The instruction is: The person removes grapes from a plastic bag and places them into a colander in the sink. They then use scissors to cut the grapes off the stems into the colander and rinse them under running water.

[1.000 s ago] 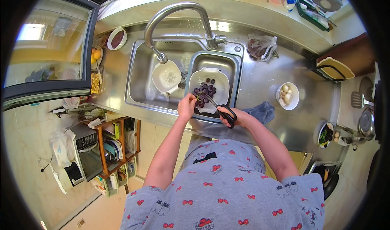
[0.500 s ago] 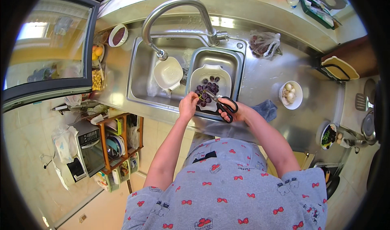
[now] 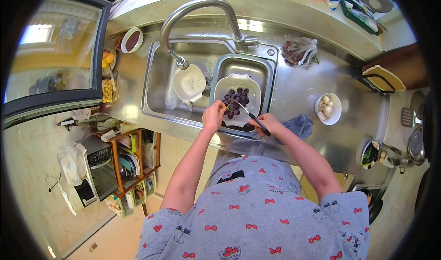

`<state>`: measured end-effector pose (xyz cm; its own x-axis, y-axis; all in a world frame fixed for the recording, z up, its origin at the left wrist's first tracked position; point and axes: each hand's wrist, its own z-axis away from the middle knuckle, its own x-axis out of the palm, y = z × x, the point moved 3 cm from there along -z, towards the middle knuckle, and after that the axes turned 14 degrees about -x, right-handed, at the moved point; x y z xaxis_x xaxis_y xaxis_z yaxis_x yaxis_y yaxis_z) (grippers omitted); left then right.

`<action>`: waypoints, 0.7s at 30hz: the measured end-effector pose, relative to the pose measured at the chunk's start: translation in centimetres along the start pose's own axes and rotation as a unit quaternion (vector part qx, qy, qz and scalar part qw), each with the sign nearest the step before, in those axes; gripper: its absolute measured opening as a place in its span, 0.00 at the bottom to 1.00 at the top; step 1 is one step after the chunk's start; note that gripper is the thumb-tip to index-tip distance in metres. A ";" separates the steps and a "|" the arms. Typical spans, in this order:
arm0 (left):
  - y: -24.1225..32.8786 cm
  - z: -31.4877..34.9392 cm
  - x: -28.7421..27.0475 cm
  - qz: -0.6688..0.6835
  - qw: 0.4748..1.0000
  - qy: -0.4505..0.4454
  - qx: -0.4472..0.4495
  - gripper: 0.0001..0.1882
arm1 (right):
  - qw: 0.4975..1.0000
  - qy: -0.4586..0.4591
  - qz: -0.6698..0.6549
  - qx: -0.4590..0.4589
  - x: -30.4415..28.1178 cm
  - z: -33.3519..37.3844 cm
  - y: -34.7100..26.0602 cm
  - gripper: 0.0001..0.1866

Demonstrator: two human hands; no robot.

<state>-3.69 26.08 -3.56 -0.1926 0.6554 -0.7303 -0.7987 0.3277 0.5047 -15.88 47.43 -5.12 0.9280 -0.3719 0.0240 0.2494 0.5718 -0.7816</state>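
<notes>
A bunch of dark purple grapes (image 3: 235, 99) hangs over and rests partly in a white bowl (image 3: 253, 86), with its green stem pinched in my left hand (image 3: 213, 116). My right hand (image 3: 270, 124) grips a pair of black-handled scissors (image 3: 260, 124). Their metal blades reach in among the grapes near the stem and are seen edge-on. The bowl stands inside a rectangular basin (image 3: 267, 71) at the right of the sink (image 3: 154, 90). Whether any grape lies loose under the bunch is hard to make out.
A white strainer (image 3: 189, 83) sits in the sink's left part under the curved tap (image 3: 183, 63). On the right counter are a blue-grey cloth (image 3: 298, 125), a bowl of garlic-like white bulbs (image 3: 328, 108) and a plastic bag (image 3: 299, 51). An open window (image 3: 98, 53) juts in at left.
The scissors have turned from showing both handle loops to edge-on, with their handles closer together. The bunch has shifted slightly over the grapes farther back in the bowl. My left hand stays nearly still.
</notes>
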 end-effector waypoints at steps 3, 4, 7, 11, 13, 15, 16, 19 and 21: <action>0.1 -0.2 -0.1 -0.001 1.000 0.000 -0.004 0.06 | 1.000 -0.017 0.023 -0.006 -1.0 1.9 -1.1 0.32; 0.2 -0.3 0.0 -0.003 1.000 0.002 0.000 0.06 | 0.999 -0.028 0.023 -0.009 -1.1 2.4 -1.1 0.32; 0.6 -0.6 -0.1 -0.015 1.000 0.006 0.021 0.06 | 0.997 -0.054 0.045 0.007 -1.2 3.2 -1.7 0.33; 1.8 -0.6 -0.3 -0.067 0.994 0.021 0.084 0.06 | 0.991 -0.090 0.098 0.015 -1.3 3.1 -2.5 0.33; 2.4 -0.6 -0.4 -0.096 0.988 0.026 0.114 0.05 | 0.988 -0.104 0.113 0.020 -1.4 2.6 -2.3 0.34; 3.0 -0.5 -0.6 -0.120 0.983 0.024 0.135 0.05 | 0.987 -0.115 0.104 0.029 -1.6 2.1 -2.2 0.35; 3.3 -0.4 -0.7 -0.123 0.982 0.023 0.141 0.05 | 0.988 -0.120 0.089 0.036 -1.6 1.9 -2.3 0.35; 3.7 -0.2 -0.8 -0.130 0.979 0.024 0.154 0.05 | 0.989 -0.128 0.061 0.046 -1.6 1.5 -2.7 0.35; 3.7 -0.3 -0.8 -0.132 0.978 0.031 0.160 0.05 | 0.989 -0.124 0.068 0.033 -1.5 1.5 -3.1 0.35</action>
<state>-6.65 26.61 -1.25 -0.0464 0.4799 -0.8761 -0.6080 0.6823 0.4060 -17.65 47.32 -1.74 0.9917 -0.1011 0.0798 0.1267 0.6532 -0.7465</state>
